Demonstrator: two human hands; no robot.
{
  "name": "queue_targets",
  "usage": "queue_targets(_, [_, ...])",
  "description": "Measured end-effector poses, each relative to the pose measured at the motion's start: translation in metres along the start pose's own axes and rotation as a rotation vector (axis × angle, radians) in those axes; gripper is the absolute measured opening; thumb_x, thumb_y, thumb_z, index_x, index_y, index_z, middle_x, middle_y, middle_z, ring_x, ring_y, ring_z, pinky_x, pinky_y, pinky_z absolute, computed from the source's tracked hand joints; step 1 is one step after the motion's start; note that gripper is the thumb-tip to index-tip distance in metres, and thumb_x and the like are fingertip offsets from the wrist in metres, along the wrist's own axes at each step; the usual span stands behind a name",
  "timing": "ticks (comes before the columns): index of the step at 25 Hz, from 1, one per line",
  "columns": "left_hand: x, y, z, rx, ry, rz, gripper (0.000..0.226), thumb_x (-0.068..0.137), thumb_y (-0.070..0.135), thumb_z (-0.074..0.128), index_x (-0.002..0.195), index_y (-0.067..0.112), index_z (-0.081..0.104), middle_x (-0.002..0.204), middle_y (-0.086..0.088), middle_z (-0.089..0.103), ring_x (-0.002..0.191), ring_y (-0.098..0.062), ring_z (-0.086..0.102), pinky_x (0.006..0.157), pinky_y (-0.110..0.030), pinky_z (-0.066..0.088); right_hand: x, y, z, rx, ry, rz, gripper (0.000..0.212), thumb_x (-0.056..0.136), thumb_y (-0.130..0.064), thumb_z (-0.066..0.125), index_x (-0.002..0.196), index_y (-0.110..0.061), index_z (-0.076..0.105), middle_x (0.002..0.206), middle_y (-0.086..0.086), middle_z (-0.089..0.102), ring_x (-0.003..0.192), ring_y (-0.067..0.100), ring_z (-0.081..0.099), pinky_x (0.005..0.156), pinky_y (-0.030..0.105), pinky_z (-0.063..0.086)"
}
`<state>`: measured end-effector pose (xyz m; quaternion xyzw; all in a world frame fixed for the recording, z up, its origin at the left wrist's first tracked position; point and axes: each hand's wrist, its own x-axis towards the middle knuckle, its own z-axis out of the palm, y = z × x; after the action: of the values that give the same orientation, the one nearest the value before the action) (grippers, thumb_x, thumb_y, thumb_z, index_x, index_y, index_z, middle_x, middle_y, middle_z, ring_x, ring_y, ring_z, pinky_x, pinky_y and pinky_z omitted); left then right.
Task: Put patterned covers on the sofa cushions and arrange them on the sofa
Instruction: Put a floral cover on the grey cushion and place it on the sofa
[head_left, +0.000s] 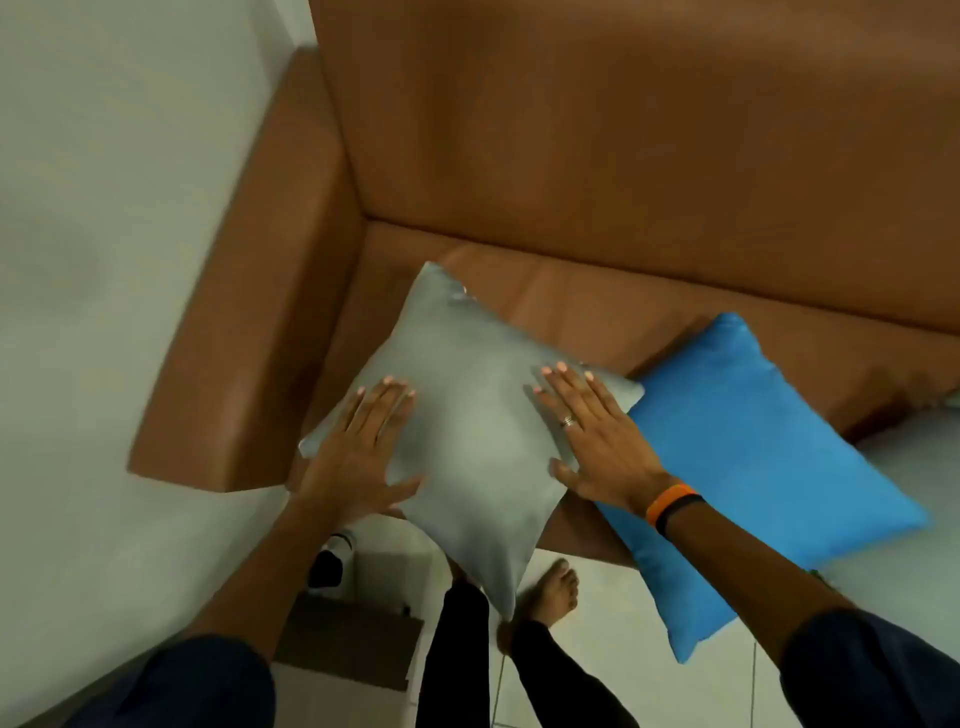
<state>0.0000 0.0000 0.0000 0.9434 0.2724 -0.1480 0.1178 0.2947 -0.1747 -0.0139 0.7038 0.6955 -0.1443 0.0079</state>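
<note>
A plain grey cushion (470, 415) lies on the seat of the brown sofa (571, 156), near the left armrest, with one corner hanging over the front edge. My left hand (358, 452) rests flat on its left side, fingers spread. My right hand (597, 431) lies flat on its right side, also with fingers apart. Neither hand grips the fabric. A plain blue cushion (753, 467) lies to the right, partly under the grey one's corner and over the seat's front edge.
The sofa's left armrest (244, 338) stands against a white wall (104, 208). Another pale grey cushion (914, 509) shows at the right edge. My bare foot (556, 587) stands on the tiled floor, beside a small white and black object (332, 561) on a grey surface.
</note>
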Motion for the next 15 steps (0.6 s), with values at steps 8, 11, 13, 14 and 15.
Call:
queue_targets(8, [-0.004,-0.015,0.113,0.044,-0.132,-0.005,0.137,0.056,0.079,0.079,0.159,0.010,0.021,0.166,-0.024,0.028,0.154,-0.044,0.025,0.119,-0.071,0.027,0.000,0.003,0.094,0.009,-0.065,0.037,0.070,0.098,-0.028,0.032,0.164,-0.013,0.015,0.173,0.018,0.014,0.160,0.037,0.010,0.125,0.061,0.024])
queue_targets(11, [0.021,-0.015,0.137,0.014,-0.054,-0.058,0.118,0.069,0.081,0.062,0.158,0.013,0.026,0.164,-0.020,0.031,0.153,-0.039,0.027,0.120,-0.068,0.024,0.016,0.008,0.112,-0.024,-0.025,0.076,0.086,0.085,-0.014,0.050,0.164,-0.014,0.016,0.173,0.016,0.016,0.159,0.035,0.015,0.125,0.061,0.024])
queue_targets(13, [0.025,-0.018,0.138,-0.051,0.062,-0.046,0.100,0.078,0.077,0.053,0.153,0.014,0.035,0.158,-0.019,0.044,0.148,-0.037,0.039,0.118,-0.064,0.030,0.019,0.010,0.108,-0.003,-0.009,0.069,0.082,0.082,-0.019,0.050,0.161,-0.014,0.028,0.170,0.014,0.027,0.157,0.035,0.025,0.124,0.058,0.024])
queue_targets(14, [0.021,-0.018,0.139,-0.076,0.138,-0.026,0.091,0.081,0.073,0.051,0.149,0.014,0.039,0.152,-0.019,0.052,0.142,-0.037,0.049,0.116,-0.060,0.034,0.018,0.008,0.101,0.036,-0.001,0.066,0.073,0.085,-0.022,0.048,0.157,-0.013,0.038,0.166,0.013,0.037,0.154,0.034,0.033,0.123,0.057,0.026])
queue_targets(15, [0.022,-0.016,0.128,-0.122,0.198,-0.013,0.083,0.086,0.071,0.047,0.145,0.013,0.043,0.145,-0.019,0.060,0.133,-0.037,0.059,0.113,-0.055,0.038,0.018,0.006,0.090,0.089,0.030,0.072,0.065,0.088,-0.025,0.047,0.152,-0.013,0.048,0.160,0.012,0.047,0.149,0.033,0.042,0.121,0.055,0.030])
